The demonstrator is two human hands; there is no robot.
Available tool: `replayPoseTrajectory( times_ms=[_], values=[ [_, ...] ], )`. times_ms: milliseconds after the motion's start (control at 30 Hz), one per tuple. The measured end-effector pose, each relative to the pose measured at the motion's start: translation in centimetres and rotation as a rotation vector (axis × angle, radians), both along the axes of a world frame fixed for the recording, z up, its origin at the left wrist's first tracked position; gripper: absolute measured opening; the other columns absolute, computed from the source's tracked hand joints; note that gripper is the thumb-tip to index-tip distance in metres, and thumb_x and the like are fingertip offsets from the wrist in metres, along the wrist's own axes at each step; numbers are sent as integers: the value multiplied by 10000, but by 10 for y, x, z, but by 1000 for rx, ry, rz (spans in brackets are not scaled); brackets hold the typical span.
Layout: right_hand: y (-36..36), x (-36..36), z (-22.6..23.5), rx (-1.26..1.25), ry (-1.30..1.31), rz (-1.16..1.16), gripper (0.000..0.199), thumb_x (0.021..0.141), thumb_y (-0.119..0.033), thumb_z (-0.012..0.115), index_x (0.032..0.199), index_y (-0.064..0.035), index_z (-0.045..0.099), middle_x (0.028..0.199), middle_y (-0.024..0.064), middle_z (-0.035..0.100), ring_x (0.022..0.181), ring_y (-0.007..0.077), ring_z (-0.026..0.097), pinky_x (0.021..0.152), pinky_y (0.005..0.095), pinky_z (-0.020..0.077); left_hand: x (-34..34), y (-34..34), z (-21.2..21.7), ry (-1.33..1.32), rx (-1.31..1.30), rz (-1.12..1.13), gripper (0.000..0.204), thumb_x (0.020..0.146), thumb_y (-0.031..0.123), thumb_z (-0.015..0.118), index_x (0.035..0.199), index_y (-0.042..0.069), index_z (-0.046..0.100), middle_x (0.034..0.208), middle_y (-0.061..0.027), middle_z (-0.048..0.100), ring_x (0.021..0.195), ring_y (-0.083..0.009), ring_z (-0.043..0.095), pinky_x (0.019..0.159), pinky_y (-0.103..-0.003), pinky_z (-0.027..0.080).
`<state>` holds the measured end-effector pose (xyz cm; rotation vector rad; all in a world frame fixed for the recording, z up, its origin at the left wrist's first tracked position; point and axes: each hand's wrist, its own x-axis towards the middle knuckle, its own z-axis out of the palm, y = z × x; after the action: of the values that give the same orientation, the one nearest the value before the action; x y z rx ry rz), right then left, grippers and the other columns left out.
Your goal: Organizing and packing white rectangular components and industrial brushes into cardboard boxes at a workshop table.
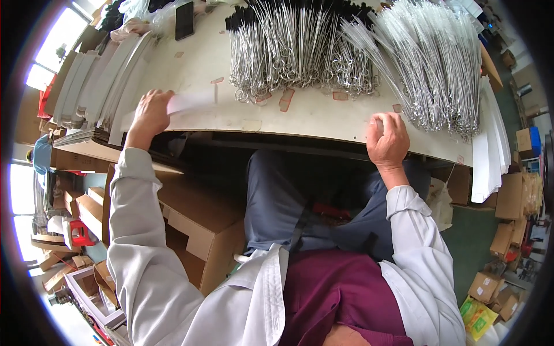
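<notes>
My left hand (151,111) rests near the table's front edge, its fingers pinching a pale, blurred flat sleeve (190,104) that lies along the tabletop. My right hand (387,140) is curled in a loose fist at the front edge of the white table (311,115); whether it holds anything cannot be told. Behind the hands lies a big heap of thin wire brushes with loop ends (300,52). A second heap with white bristles (433,63) fans out at the right.
Stacks of long white card sleeves (98,81) stand at the left, more (490,150) hang off the right edge. A black phone (184,20) lies at the back. Open cardboard boxes (202,225) sit on the floor at left, small cartons (508,230) at right.
</notes>
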<state>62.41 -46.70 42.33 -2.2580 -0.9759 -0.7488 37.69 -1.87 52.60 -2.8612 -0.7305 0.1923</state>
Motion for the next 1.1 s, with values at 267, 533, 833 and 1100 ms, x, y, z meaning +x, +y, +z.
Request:
replayPoseTrajectory(
  times_ms=[267, 533, 833, 1100],
  values=[
    [-2, 0, 0, -11, -13, -4, 110, 881, -214, 640, 923, -114, 656, 935, 78, 628, 860, 309, 635, 725, 408, 519, 21, 25, -7, -118, -104, 253, 538, 736, 356, 760, 1134, 5, 672, 1114, -221, 692, 1065, -376, 661, 920, -448, 526],
    [-1, -1, 1, -4, 2, -11, 124, 874, -213, 644, 930, -104, 666, 952, 88, 635, 864, 311, 635, 732, 413, 522, 76, 0, -32, -397, 77, 201, 586, 839, 551, 723, 1001, -11, 683, 967, -222, 720, 905, -385, 707, 814, -469, 555],
    [-2, -1, 4, 7, 54, -12, 143, 866, -207, 659, 937, -84, 677, 981, 95, 641, 898, 315, 645, 757, 412, 532, 124, -130, -29, -581, -548, -163, 303, 832, 311, 779, 857, 26, 681, 679, -150, 654, 626, -273, 665, 619, -396, 527],
    [-4, -2, 4, 15, 46, -23, 137, 866, -196, 660, 927, -76, 685, 979, 109, 660, 890, 322, 659, 765, 414, 539, 140, -124, -31, -657, -497, -237, 136, 838, 134, 680, 789, 7, 672, 578, -124, 588, 558, -190, 634, 551, -347, 491]
  ],
)
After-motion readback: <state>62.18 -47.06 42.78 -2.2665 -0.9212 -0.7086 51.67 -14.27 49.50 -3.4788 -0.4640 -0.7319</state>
